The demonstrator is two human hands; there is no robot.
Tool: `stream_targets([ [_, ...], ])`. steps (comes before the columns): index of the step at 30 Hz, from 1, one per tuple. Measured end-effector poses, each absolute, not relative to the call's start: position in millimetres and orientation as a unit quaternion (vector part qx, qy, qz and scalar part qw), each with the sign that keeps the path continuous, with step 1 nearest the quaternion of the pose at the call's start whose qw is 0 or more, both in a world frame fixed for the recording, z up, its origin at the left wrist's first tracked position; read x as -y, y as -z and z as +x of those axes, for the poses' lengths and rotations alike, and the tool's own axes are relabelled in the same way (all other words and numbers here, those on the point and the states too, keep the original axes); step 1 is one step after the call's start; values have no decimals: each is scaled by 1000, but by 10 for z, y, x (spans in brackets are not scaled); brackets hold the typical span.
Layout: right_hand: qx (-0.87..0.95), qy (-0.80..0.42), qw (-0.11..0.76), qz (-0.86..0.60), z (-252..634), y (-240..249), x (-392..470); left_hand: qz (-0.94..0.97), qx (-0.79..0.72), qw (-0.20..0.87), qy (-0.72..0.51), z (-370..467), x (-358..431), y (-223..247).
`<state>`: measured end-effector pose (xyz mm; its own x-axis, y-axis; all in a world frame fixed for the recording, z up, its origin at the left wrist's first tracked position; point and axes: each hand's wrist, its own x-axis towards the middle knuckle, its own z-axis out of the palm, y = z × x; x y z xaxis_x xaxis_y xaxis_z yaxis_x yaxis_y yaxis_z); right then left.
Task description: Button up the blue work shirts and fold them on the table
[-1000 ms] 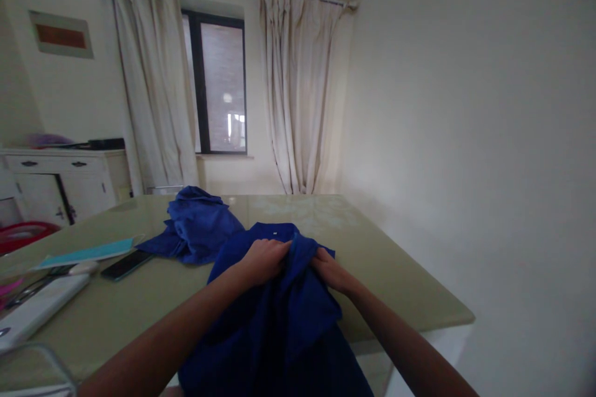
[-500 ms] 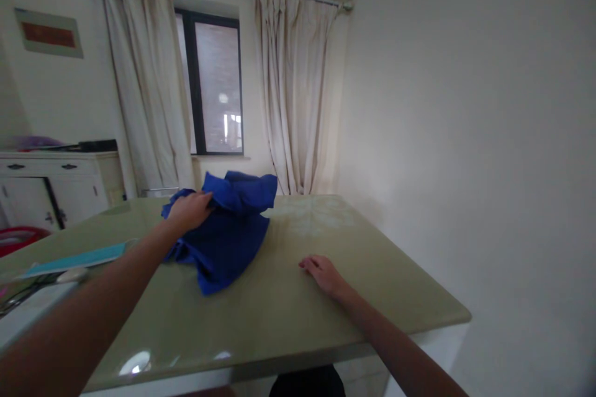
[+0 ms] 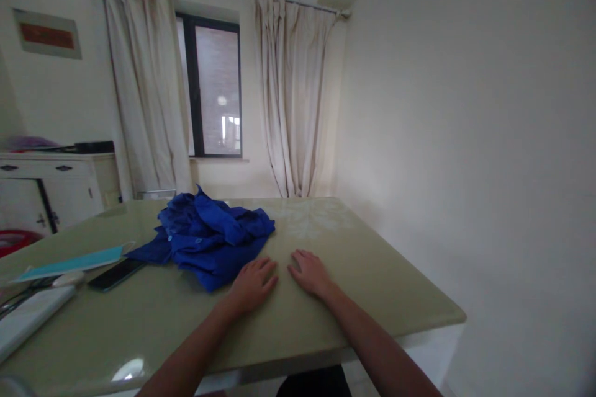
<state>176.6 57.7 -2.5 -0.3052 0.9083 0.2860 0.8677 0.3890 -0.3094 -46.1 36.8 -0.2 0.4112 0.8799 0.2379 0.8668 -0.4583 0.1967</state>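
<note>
1. At the left edge of the frame, a red basin (image 3: 18, 239), cut off by the border, holds something pale that is hard to make out. Above it stands a white cabinet (image 3: 72, 189) with drawers and doors; what is inside cannot be seen. A blurry purple item (image 3: 32, 143) lies on top.
2. Left of centre, a crumpled pile of blue cloth (image 3: 214, 236) with buttons showing lies on the tabletop (image 3: 372, 279). Its folds hide how many pieces it contains.
3. At lower centre, the left hand (image 3: 254, 285) is open, palm down, at the pile's near right edge; whether they touch is unclear. The right hand (image 3: 310, 272), also open and palm down, rests just right of it, apart from the cloth.
4. At lower left lie a light blue face mask (image 3: 74, 262), a dark phone (image 3: 116, 274) partly under a blue fold, and a long white object (image 3: 35, 319), cut off.
5. Right of the hands, the pale green surface stretches to a rounded corner at lower right, beside a plain wall (image 3: 488, 136).
</note>
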Motion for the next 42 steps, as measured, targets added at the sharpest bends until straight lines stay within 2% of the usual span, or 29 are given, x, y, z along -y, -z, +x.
stream_targets([
  [4,805,-62,208,-552,1788,63,-575,839,-514,53,-169,-516,-384,96],
  [11,802,-59,213,-554,1789,50,-546,829,-531,27,-177,-471,-258,-32],
  [14,803,-58,219,-552,1796,54,-541,808,-563,-17,-170,-452,-207,-105],
  [19,807,-58,220,-546,1798,52,-537,709,-651,-152,-226,-640,-230,-180],
  [21,807,-59,220,-544,1802,52,-536,661,-700,-160,-219,-764,-286,-188],
  [25,805,-60,225,-546,1804,69,-532,648,-740,-30,-177,-958,-450,-256],
  [29,802,-93,252,-533,1801,72,-565,671,-712,63,-199,-1004,-513,-463],
  [32,752,-168,364,-522,1862,54,-672,729,-633,127,-229,-959,-307,-701],
  [34,681,-233,465,-516,1957,47,-773,788,-523,237,-223,-914,-61,-873],
  [36,610,-281,533,-514,2069,48,-859,823,-402,374,-147,-886,173,-1017],
  [38,576,-294,560,-518,2153,49,-897,806,-335,481,-78,-906,297,-1090],
  [40,591,-282,551,-517,2169,34,-876,781,-353,507,-92,-1004,261,-1066],
  [42,648,-275,506,-498,2111,-6,-819,772,-446,417,-177,-1181,96,-954],
])
